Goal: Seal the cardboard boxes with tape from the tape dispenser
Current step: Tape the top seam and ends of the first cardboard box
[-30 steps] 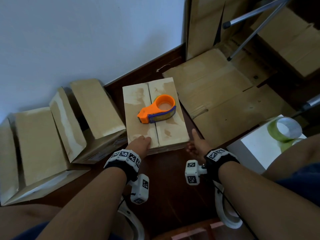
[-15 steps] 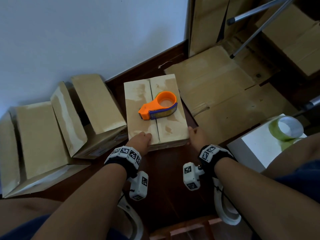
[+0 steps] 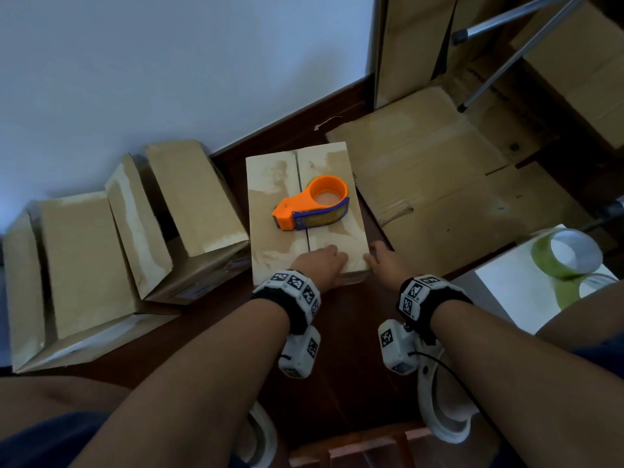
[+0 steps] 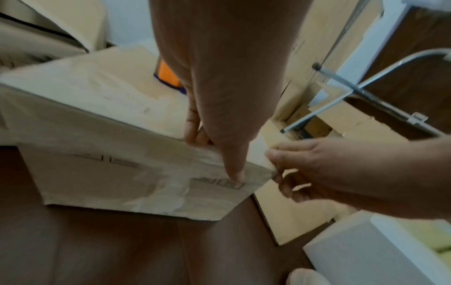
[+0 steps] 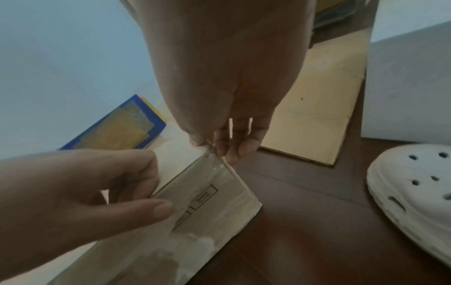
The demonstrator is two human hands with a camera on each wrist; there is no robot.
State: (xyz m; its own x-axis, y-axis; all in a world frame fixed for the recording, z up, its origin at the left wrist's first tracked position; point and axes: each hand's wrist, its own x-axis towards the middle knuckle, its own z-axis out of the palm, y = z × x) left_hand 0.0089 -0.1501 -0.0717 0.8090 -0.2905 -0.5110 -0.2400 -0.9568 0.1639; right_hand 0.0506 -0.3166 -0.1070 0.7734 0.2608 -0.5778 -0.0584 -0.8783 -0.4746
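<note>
A closed cardboard box [image 3: 273, 211] lies on the dark floor with an open seam down its top. An orange and blue tape dispenser [image 3: 312, 202] rests on its side on the box top. My left hand [image 3: 324, 258] grips the box's near edge just right of the seam, fingers on top and thumb [image 4: 235, 177] on the front face. At the near right corner my right hand [image 3: 378, 256] pinches the box [image 5: 207, 202] between thumb and fingers [image 5: 231, 154]. The dispenser's blue side [image 5: 117, 129] shows behind the hands.
Several cardboard boxes [image 3: 189, 211] lean against the wall to the left. Flattened cardboard [image 3: 439, 184] covers the floor at right, with metal stand legs [image 3: 499, 52] beyond it. A white block [image 3: 513, 292] bearing green tape rolls [image 3: 567, 253] stands at near right. A white clog [image 5: 415, 192] is by my right wrist.
My left hand slid right along the box's near edge, across the seam. My right hand came in from beside the box and took hold of the near right corner.
</note>
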